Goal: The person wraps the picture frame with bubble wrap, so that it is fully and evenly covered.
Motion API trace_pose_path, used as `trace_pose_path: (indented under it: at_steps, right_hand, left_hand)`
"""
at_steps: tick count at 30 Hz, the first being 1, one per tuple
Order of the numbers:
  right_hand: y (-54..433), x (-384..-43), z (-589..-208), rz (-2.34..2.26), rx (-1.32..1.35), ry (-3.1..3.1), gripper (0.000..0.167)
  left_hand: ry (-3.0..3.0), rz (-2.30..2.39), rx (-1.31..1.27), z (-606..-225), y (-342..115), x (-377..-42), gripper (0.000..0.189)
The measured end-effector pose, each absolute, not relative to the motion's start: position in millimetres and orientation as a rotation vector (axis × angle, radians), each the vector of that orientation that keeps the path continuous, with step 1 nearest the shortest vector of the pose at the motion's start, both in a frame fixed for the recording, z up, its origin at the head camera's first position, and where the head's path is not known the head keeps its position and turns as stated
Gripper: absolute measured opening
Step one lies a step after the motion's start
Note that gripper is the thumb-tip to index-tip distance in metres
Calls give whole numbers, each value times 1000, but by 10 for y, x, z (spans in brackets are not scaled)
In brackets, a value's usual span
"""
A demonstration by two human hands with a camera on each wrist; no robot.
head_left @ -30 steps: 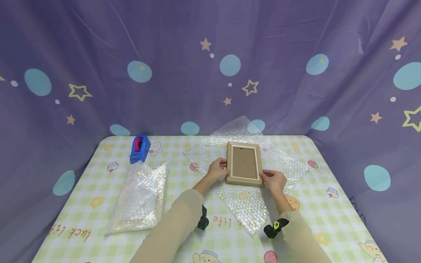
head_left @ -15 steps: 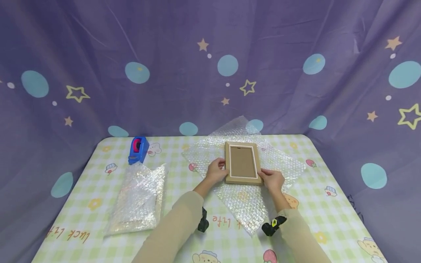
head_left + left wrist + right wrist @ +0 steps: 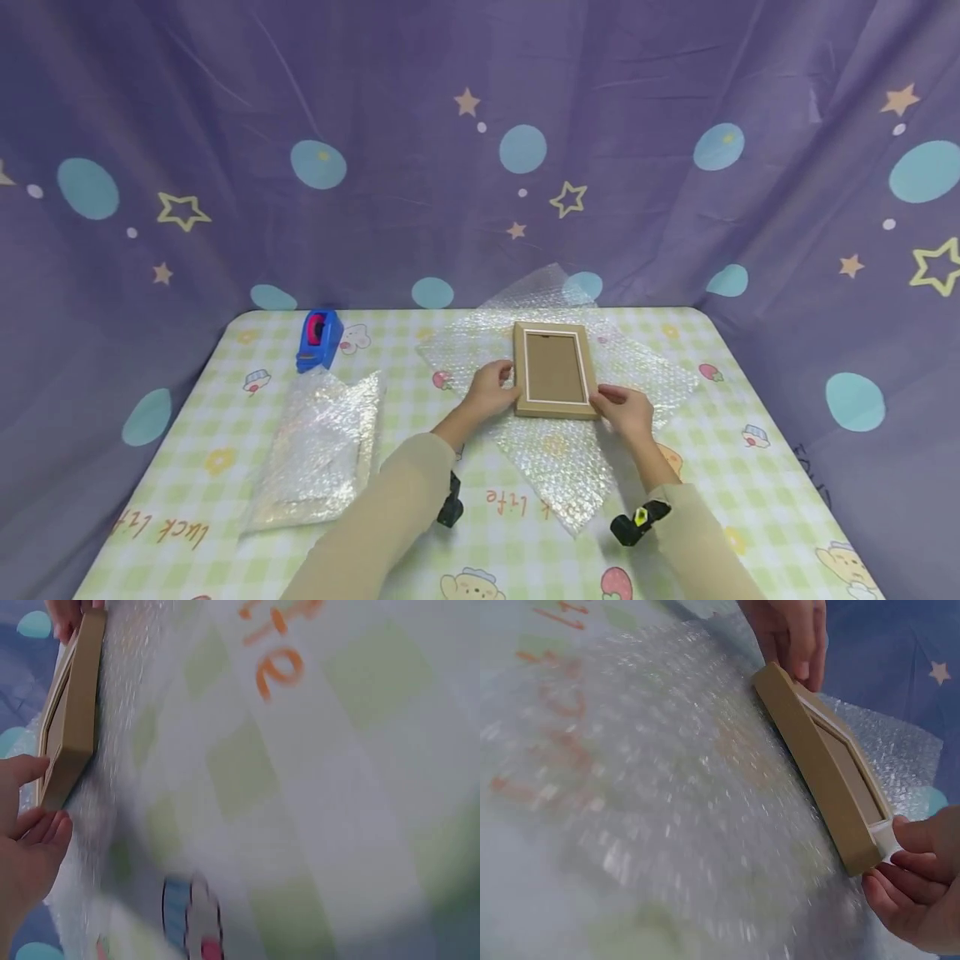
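A tan picture frame [image 3: 555,371] with a white inner border and brown panel lies on a sheet of bubble wrap [image 3: 551,467], turned corner-on to the table edge. My left hand [image 3: 486,395] grips its left side near the lower corner. In the left wrist view, that hand's thumb [image 3: 30,769] is on the frame's face, with the fingers curled at the side. My right hand [image 3: 628,412] pinches the lower right corner; in the right wrist view its thumb [image 3: 915,832] lies over the frame [image 3: 817,769] and the fingers sit below. The frame hides the wrap's middle.
On the left lies a flat item wrapped in bubble wrap [image 3: 318,454]. Behind it stands a blue tape dispenser [image 3: 320,340] with a pink-red core. A checked cloth [image 3: 525,567] covers the table, and a purple curtain [image 3: 390,225] hangs behind.
Both hands keep their hold at the frame's lower sides. The frame has shifted only very slightly on the wrap; the right wrist has moved a little outward.
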State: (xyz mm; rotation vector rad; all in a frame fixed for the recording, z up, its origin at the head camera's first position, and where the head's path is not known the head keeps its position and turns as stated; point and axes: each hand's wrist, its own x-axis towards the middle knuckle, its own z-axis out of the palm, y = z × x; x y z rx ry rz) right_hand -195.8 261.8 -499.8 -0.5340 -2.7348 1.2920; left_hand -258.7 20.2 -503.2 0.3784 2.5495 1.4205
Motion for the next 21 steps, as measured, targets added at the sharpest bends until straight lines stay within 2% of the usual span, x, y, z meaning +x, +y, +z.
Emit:
trace_pose_path:
  at_steps: [7, 12, 16, 21]
  right_hand:
    - [2850, -1695, -4976, 1270, -228, -2826, 35]
    - [2995, -1541, -5002, 1145, 23, -2923, 33]
    - [3067, -1442, -5018, 1005, 253, -2974, 45]
    - [3119, -1358, -5032, 866, 544, -2986, 66]
  left_hand:
    - [2644, 1062, 710, -4923, -99, -2490, 47]
    - [2594, 797, 893, -4890, -219, -2391, 53]
    - [2569, 687, 1044, -4895, -230, -2326, 56]
    - [2591, 555, 1222, -4917, -210, -2260, 42]
